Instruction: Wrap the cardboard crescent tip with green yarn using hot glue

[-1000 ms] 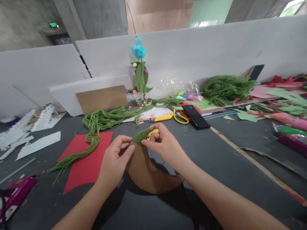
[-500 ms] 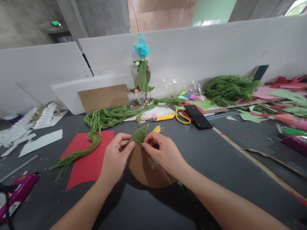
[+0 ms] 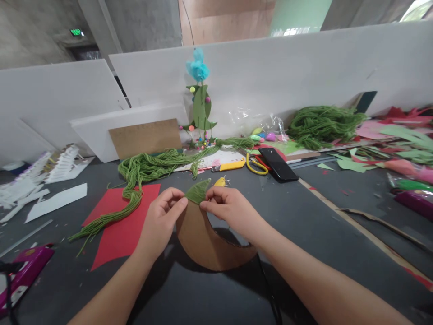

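A brown cardboard crescent (image 3: 199, 237) is held up over the dark table, its upper tip wrapped in green yarn (image 3: 197, 191). My left hand (image 3: 165, 214) pinches the left edge of the crescent with thumb and forefinger, just below the wrapped part. On the other edge, my right hand (image 3: 232, 208) is closed with thumb and fingertips together at the lower border of the yarn. Whether a loose strand lies between those fingertips is hidden. Just beyond the hands lies a small yellow object with metal prongs (image 3: 221, 182).
Behind lie a long green yarn hank (image 3: 152, 163), a yellow utility knife (image 3: 232, 165), scissors (image 3: 256, 164) and a black phone (image 3: 278, 165). Red paper (image 3: 123, 230) is at left. A decorated crescent ornament (image 3: 202, 108) stands by the white partition. Paper scraps (image 3: 358, 162) cover the right.
The crescent has turned and dropped slightly, so its hollow inner edge and lower right tip show more. The hands stay pinched at the yarn-wrapped end.
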Demonstrator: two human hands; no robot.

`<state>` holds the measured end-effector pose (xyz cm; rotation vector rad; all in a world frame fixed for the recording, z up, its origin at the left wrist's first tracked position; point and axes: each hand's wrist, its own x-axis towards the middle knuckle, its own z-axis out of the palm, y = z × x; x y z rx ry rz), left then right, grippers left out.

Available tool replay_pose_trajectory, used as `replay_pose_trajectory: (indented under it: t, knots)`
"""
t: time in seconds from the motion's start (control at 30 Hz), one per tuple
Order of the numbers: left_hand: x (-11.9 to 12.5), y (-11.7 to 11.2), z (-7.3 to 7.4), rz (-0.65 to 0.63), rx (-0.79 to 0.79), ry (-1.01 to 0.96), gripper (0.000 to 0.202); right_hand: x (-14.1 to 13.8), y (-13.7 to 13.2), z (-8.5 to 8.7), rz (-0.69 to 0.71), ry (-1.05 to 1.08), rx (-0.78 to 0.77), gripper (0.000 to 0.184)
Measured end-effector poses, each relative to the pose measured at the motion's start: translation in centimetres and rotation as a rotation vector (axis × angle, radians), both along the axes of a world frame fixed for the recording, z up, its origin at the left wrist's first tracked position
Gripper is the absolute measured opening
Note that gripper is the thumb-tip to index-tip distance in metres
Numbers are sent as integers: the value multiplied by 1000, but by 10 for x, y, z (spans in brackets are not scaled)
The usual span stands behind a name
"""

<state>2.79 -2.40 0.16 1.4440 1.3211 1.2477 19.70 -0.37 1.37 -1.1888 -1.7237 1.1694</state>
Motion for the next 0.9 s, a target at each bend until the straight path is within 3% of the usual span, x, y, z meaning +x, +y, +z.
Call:
replay_pose_trajectory:
  t: [0.17,0.37,0.6,0.7,0.8,0.9]
  knots:
    - [-10,6,8,-178,-81,130,18,5,1,3,66,-140,73,17]
    - [-15,8,12,-352,-196,96,19,5,0,2,66,-229,115,14]
    - [-10,9,7,-213,-178,-51,22,5,1,-2,-42,-196,213,8]
    - [-13,11,7,-74,-93,-77,22,3,-4,0,34,-237,262,9]
    - [-18,14,8,-18,-27,-75,21,4,-6,4,123,-269,395,16]
    - [-25,18,10,-21,-10,-60,20,14,3,8,-79,-181,594,17]
